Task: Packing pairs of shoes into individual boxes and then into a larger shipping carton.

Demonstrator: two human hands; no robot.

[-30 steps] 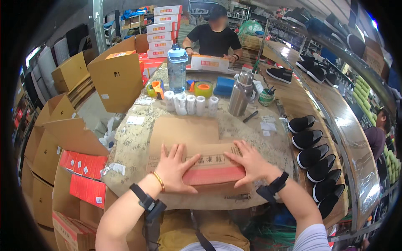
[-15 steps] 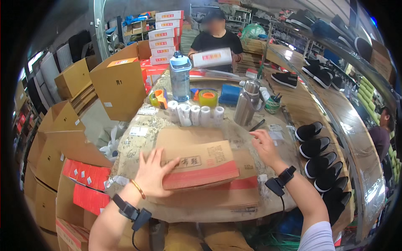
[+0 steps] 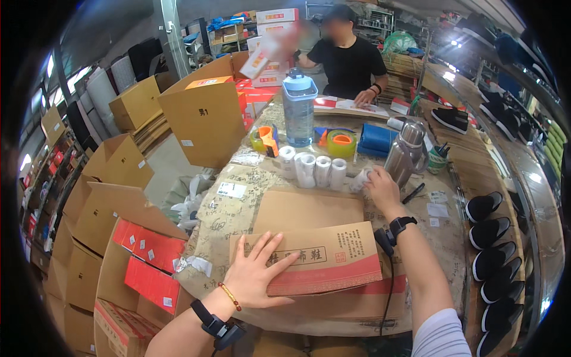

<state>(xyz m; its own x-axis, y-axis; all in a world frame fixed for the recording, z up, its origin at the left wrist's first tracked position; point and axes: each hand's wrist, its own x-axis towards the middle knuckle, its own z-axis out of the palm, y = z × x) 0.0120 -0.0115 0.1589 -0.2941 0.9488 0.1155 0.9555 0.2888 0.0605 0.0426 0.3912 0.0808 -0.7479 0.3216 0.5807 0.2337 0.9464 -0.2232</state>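
A flat brown cardboard box with a red band (image 3: pixel 321 259) lies on the table in front of me, on top of other flattened cardboard (image 3: pixel 309 211). My left hand (image 3: pixel 254 275) presses flat on the box's left end, fingers spread. My right hand (image 3: pixel 377 185) is stretched forward and closed around a small white paper roll (image 3: pixel 358 178) beside a steel flask (image 3: pixel 404 152). A row of several similar white rolls (image 3: pixel 312 169) stands just left of it.
A big water bottle (image 3: pixel 298 110), tape rolls (image 3: pixel 341 143) and a blue pack (image 3: pixel 376 138) stand farther back. A person in a black shirt (image 3: pixel 351 62) works across the table. Cardboard boxes (image 3: pixel 205 119) pile up on the left; black shoes (image 3: pixel 491 256) line the right shelf.
My right hand left the box and reached forward to the white roll by the flask. My left hand stays on the box. The person opposite lifted a box up.
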